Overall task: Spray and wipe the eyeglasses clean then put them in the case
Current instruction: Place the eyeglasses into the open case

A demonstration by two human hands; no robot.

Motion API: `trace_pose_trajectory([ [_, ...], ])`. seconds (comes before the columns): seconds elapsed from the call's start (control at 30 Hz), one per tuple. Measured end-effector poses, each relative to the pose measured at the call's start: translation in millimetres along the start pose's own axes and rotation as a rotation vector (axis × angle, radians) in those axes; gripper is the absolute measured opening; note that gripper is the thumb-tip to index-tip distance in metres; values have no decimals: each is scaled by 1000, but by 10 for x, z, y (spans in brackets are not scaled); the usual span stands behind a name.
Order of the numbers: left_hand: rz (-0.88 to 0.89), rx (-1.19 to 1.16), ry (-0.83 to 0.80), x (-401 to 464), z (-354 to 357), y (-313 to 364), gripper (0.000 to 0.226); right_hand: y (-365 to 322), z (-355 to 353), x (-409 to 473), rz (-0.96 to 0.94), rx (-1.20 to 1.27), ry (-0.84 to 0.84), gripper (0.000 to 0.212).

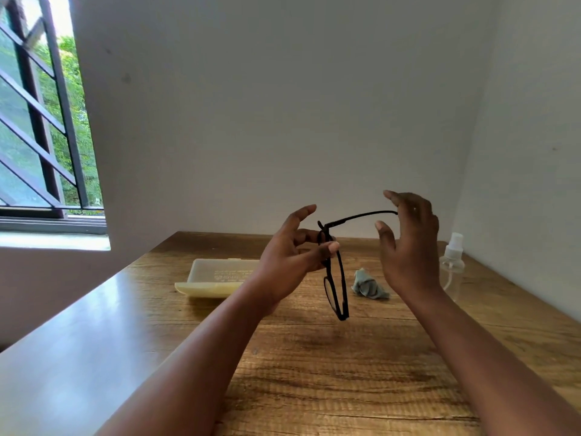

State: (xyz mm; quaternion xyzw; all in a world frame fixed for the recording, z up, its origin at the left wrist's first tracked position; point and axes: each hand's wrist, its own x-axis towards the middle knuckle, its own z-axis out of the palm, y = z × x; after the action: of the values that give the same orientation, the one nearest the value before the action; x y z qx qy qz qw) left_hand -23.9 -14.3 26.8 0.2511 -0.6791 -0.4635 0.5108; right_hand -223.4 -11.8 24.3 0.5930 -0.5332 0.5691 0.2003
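Note:
Black-framed eyeglasses [338, 287] hang above the wooden table [314, 372], lenses pointing down and edge-on to me. My left hand [292, 256] pinches the frame near its hinge between thumb and fingers. One temple arm [361, 217] sticks out to the right, and my right hand [408, 243] touches its tip with loosely curved fingers. A pale yellow case [213, 278] lies shut on the table behind my left hand. A crumpled grey-green cloth [369, 286] lies between my hands, farther back. A clear spray bottle [452, 265] with a white top stands behind my right hand.
White walls close the table's far and right sides. A barred window [41, 121] is at the left. The table's left edge runs diagonally toward me.

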Motion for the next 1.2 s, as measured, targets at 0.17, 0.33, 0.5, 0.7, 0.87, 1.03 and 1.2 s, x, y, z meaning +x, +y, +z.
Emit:
trace_pose_trajectory([
  [0.17, 14, -54, 60, -4, -43, 17, 60, 73, 32, -20, -19, -101, -34, 20],
  [0.33, 26, -103, 224, 28, -93, 16, 53, 78, 119, -67, 5, 32, -333, 22],
  [0.5, 19, -165, 334, 50, -125, -9, 43, -89, 86, -124, -11, 270, -610, 23],
  [0.7, 8, -229, 438, 55, -138, 18, 42, -118, 62, -148, -31, 281, -709, 51],
  [0.87, -58, -384, 605, 82, -213, 35, 51, -164, -2, -101, -141, 301, -363, 52],
  [1.03, -134, -456, 621, 96, -240, 12, 46, -230, -18, -92, -424, -21, -256, 60],
  [1.2, -154, -448, 605, 88, -214, 19, 54, -240, 147, -141, -562, -322, -253, 85],
])
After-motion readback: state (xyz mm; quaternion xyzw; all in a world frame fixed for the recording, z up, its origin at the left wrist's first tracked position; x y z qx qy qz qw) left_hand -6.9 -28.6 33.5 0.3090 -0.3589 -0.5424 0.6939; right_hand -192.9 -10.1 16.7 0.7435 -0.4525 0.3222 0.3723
